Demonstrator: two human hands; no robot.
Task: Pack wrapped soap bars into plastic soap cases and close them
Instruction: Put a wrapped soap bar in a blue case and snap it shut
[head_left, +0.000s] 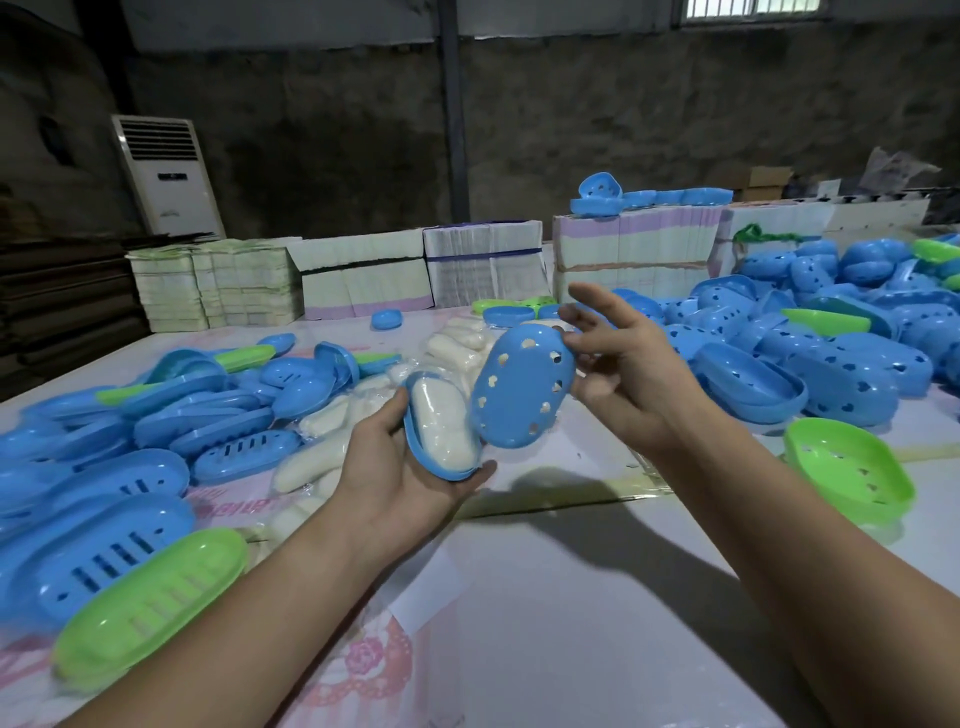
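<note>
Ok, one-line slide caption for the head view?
Left hand cradles soap-filled blue base; right hand brings perforated blue lid alongside.

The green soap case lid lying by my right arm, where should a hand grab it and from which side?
The green lid lies hollow side up on the table, its rim exposed all round. Probably best to come from above with the right hand and pinch across the short width at the long edges, thumb on the near rim; the holed floor offers little hold.

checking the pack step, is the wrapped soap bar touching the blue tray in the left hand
Touching. The head view shows the wrapped soap bar lying inside the blue tray, which the left hand holds.
</note>
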